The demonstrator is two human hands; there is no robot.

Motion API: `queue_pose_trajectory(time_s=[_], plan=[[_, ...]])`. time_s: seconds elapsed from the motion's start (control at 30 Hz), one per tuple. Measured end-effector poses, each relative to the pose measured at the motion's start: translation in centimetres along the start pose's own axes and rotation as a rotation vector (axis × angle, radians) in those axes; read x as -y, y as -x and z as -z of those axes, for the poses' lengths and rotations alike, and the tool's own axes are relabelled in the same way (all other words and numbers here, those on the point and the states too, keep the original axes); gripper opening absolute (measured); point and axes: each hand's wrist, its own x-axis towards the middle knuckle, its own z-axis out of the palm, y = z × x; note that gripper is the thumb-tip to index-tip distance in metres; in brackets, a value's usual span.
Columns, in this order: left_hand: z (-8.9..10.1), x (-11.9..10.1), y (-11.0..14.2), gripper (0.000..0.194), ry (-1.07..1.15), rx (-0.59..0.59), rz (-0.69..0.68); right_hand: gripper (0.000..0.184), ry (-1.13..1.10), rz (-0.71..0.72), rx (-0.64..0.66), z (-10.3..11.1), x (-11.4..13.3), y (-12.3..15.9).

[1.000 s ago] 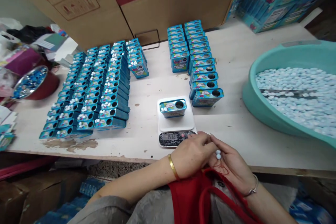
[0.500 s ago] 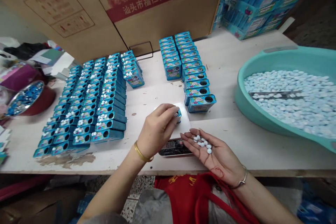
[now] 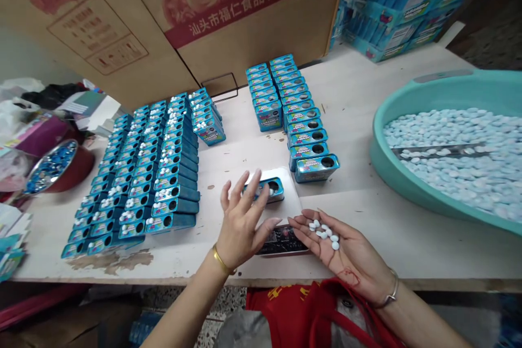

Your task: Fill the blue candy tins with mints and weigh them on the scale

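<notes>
My left hand reaches over the kitchen scale with its fingers spread and nothing gripped. Beneath those fingers stands a blue tin on the white platform, its round hole at the right and a few pale candies on its lid, partly covered by the fingers. Palm up, my right hand is cupped just right of the scale's front edge. It holds several pale blue-white candies. The scale's dark display panel is partly hidden by my left thumb, and I cannot read it.
Rows of blue tins with candies on their lids stand at the left. More tins line up behind the scale. A turquoise tub of candies is at the right, with a metal strip lying inside. A large carton blocks the back.
My left hand came from beside my right hand to the tin, first with pinched fingers, now spread. My right hand opened out, showing the candies in its palm.
</notes>
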Motion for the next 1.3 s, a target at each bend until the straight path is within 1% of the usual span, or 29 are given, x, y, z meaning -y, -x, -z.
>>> queue_pose_trajectory(time_s=[0.07, 0.1, 0.13, 0.23, 0.27, 0.3, 0.4, 0.47, 0.57, 0.6, 0.67, 0.7, 0.73, 0.77, 0.83, 0.93, 1.0, 1.07, 1.13, 1.23, 1.3], plan=[[0.2, 0.3, -1.3, 0.053, 0.044, 0.060, -0.079, 0.015, -0.011, 0.004, -0.016, 0.1, 0.1, 0.0], [0.4, 0.5, -1.7, 0.053, 0.058, 0.052, -0.090, 0.015, -0.018, 0.007, -0.022, 0.2, 0.1, 0.1], [0.7, 0.8, -1.9, 0.053, 0.065, 0.012, -0.072, 0.015, -0.025, 0.009, -0.026, 0.3, 0.2, 0.1], [1.2, 1.6, -1.1, 0.046, 0.054, -0.193, 0.058, 0.015, -0.037, 0.011, -0.035, 0.6, 0.4, -0.1], [1.2, 1.7, -0.6, 0.043, 0.045, -0.220, 0.078, 0.015, -0.039, 0.008, -0.039, 0.6, 0.5, -0.2], [1.1, 1.7, -0.2, 0.041, 0.036, -0.214, 0.075, 0.015, -0.041, 0.002, -0.043, 0.6, 0.5, -0.4], [0.4, 1.1, 0.4, 0.044, 0.029, -0.090, -0.007, 0.015, -0.045, -0.028, -0.038, 0.4, 0.5, -0.7], [0.2, 0.7, -0.1, 0.050, 0.037, -0.036, -0.041, 0.016, -0.045, -0.040, -0.026, 0.2, 0.6, -0.9], [0.7, 1.0, -1.9, 0.062, 0.051, 0.025, 0.019, 0.017, -0.053, -0.036, -0.020, 0.1, 0.7, -1.0], [1.0, 1.5, -2.7, 0.060, 0.071, 0.073, 0.036, 0.016, -0.058, -0.031, -0.025, 0.2, 0.7, -1.0], [1.6, 3.1, -4.4, 0.047, 0.122, 0.162, 0.053, 0.015, -0.070, -0.025, -0.038, 0.5, 0.8, -1.2], [1.7, 4.1, -5.4, 0.039, 0.138, 0.175, 0.056, 0.015, -0.076, -0.025, -0.039, 0.6, 0.9, -1.4], [1.6, 5.1, -6.6, 0.034, 0.142, 0.160, 0.061, 0.014, -0.081, -0.025, -0.034, 0.8, 0.9, -1.6], [1.3, 6.2, -7.9, 0.033, 0.129, 0.128, 0.074, 0.014, -0.086, -0.027, -0.025, 0.9, 0.9, -1.9], [0.0, 8.2, -10.7, 0.032, 0.070, 0.072, 0.087, 0.016, -0.096, -0.034, 0.006, 1.1, 0.9, -2.3], [-2.8, 10.6, -14.6, 0.030, -0.030, 0.097, 0.064, 0.019, -0.104, -0.043, 0.024, 1.1, 1.2, -2.7], [-4.7, 11.6, -16.5, 0.032, -0.089, 0.123, 0.040, 0.022, -0.109, -0.043, -0.002, 1.0, 1.4, -2.7], [-6.2, 12.3, -17.7, 0.035, -0.133, 0.121, 0.017, 0.024, -0.118, -0.036, -0.043, 0.8, 1.7, -2.6], [-7.1, 12.8, -18.3, 0.037, -0.168, 0.094, 0.004, 0.026, -0.126, -0.043, -0.073, 0.6, 1.9, -2.6], [-7.9, 13.2, -18.6, 0.037, -0.226, 0.031, -0.008, 0.028, -0.127, -0.049, -0.087, 0.2, 1.9, -2.8], [-8.3, 13.4, -18.4, 0.035, -0.249, 0.012, -0.023, 0.027, -0.119, -0.068, -0.091, 0.1, 1.7, -3.0]])
